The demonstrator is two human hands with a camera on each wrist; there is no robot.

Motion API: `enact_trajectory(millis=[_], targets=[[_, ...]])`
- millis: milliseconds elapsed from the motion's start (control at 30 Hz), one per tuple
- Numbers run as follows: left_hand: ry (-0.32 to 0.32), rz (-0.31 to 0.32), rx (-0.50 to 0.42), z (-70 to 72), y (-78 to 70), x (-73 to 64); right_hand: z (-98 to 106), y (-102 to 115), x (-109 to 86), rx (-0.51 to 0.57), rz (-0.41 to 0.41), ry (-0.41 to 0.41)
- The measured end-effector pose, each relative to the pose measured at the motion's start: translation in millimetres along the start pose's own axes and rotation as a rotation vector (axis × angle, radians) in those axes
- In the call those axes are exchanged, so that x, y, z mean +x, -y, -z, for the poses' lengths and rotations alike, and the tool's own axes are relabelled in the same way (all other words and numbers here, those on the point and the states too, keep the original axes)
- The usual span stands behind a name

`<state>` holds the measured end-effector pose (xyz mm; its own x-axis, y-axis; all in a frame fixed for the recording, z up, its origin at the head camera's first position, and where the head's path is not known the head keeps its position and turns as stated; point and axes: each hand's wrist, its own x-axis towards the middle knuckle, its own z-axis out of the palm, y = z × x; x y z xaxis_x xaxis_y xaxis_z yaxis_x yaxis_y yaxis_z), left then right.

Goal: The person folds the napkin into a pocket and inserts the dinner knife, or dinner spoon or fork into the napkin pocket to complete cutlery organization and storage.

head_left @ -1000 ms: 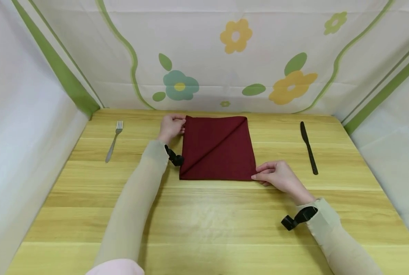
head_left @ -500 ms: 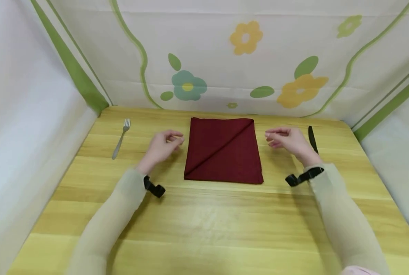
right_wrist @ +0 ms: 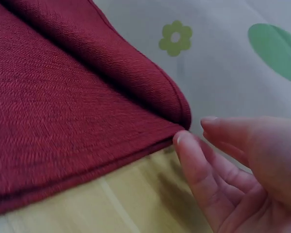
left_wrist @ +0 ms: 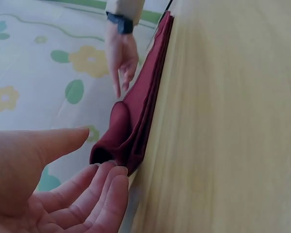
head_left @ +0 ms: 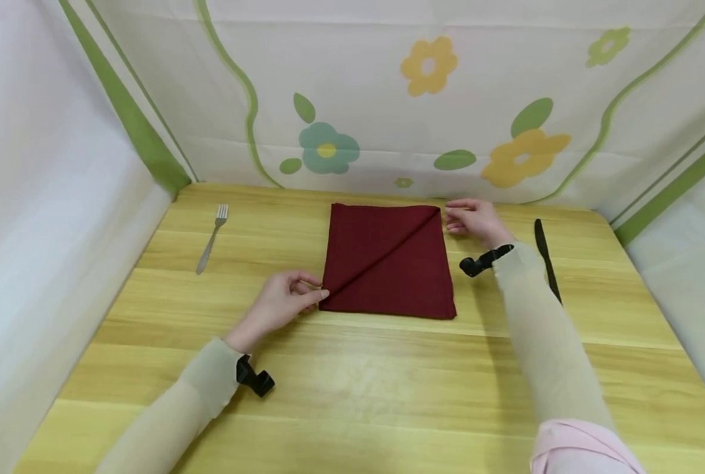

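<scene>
A dark red cloth napkin [head_left: 382, 263], folded into a layered square, lies on the table with a diagonal fold running from near left to far right. At its near left corner is my left hand [head_left: 278, 303]; in the left wrist view the fingertips [left_wrist: 117, 172] meet the rolled corner while the thumb stays apart from them. My right hand [head_left: 473, 220] is beside the far right corner. Seen from the right wrist, one fingertip [right_wrist: 181, 138] is right at that corner's edge, and the thumb is held away from the cloth.
A fork [head_left: 212, 238] lies on the wooden table [head_left: 352, 395] to the left, tines pointing away. On the right is a black knife [head_left: 546, 257], partly covered by the right sleeve. A flower-printed curtain [head_left: 388, 99] rises behind the table's far edge.
Both hands have let go of the napkin's far left and near right corners. The left hand has come nearer to the near left corner, the right hand has gone to the far right corner.
</scene>
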<state>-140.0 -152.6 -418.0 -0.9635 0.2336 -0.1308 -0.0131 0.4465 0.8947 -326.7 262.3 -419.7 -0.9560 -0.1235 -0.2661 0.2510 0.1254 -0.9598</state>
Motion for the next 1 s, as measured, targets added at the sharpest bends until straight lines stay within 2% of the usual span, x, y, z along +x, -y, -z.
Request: enact_trajectory(millis=[67,233,333,533,800,1000], targets=[[-0.002,0.016,-0.007,-2.0,0.9,-1.3,-5,-1,3.5,-0.013,-0.009,0.012],[0.006,0.049,-0.096,-6.5,2.3,-2.8,-14,1,6.0,-0.072,-0.019,0.036],[0.017,0.068,-0.124,-8.9,2.3,-3.6,-18,3,6.2,-0.099,-0.046,0.023],[0.004,0.1,-0.094,-9.5,3.4,-5.8,-24,5,8.6,-0.146,-0.093,-0.024],[0.023,0.112,-0.069,-6.8,4.3,-7.1,-28,12,10.3,-0.064,-0.149,-0.076],[0.035,0.103,-0.015,-0.5,3.5,-7.3,-35,18,8.7,-0.045,-0.163,-0.119]])
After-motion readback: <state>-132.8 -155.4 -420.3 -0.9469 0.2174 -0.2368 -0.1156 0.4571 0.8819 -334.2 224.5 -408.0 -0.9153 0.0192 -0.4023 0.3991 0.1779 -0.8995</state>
